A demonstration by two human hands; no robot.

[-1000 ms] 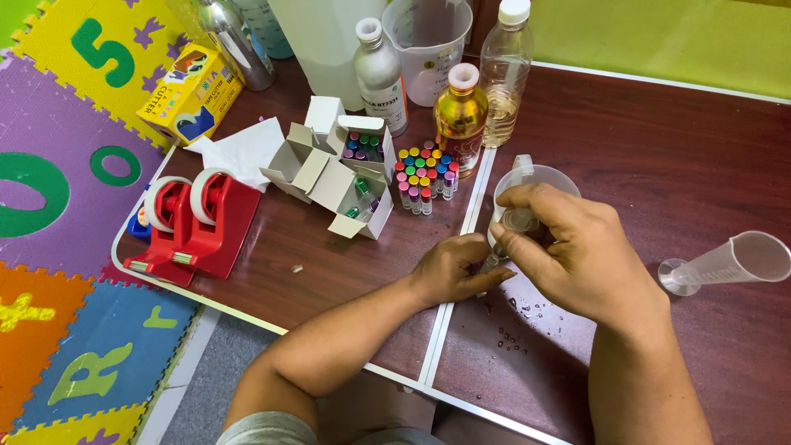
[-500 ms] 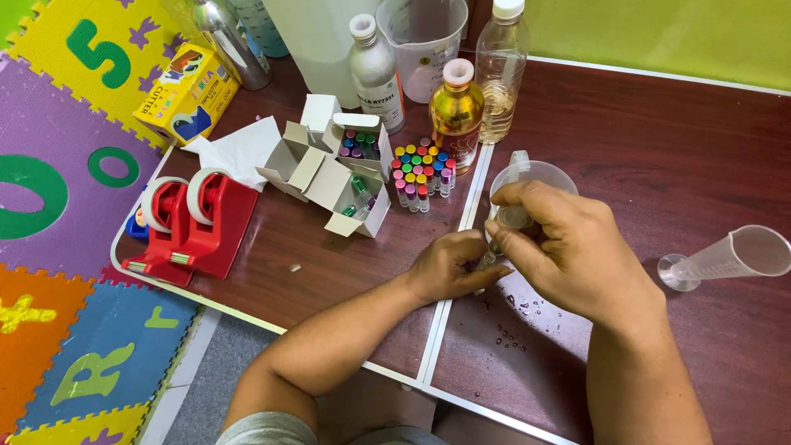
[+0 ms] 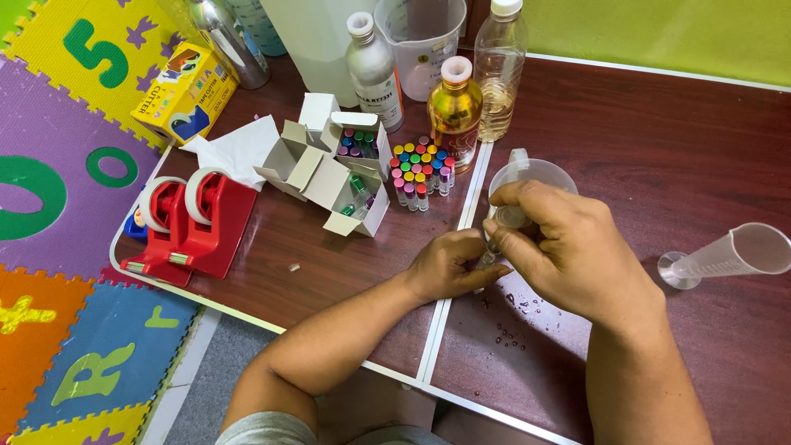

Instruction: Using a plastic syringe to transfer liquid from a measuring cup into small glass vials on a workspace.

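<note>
Head view looks down on a dark brown table [image 3: 659, 124] where both hands meet over a small vial [image 3: 488, 257]. That vial sits between them, just in front of a clear plastic cup [image 3: 527, 173]. Only a short stretch of it shows, so its ends are hard to read; its long axis seems close to upright, leaning a little toward the cup, with the top under the right hand's fingers and the base down by the left hand.

Left hand [image 3: 449, 265] rests low on the table, its fingers curled in around the lower part of the vial, pinching it from the left. Right hand [image 3: 568, 247] comes in from the right and above, fingers [image 3: 503, 235] bent and closed down over the vial's upper end; whether they grip a cap or the glass itself I cannot tell. Both hands touch the vial, and neither is clearly nearer. The right hand also covers the near rim of the cup.

Small drops of liquid [image 3: 515, 317] lie on the table just below the hands. A cluster of vials with coloured caps [image 3: 418, 171] stands well to the upper left, beside open white cardboard boxes [image 3: 329, 169]. A clear measuring cylinder [image 3: 729, 255] lies on its side to the right, well apart, its mouth pointing right.
</note>
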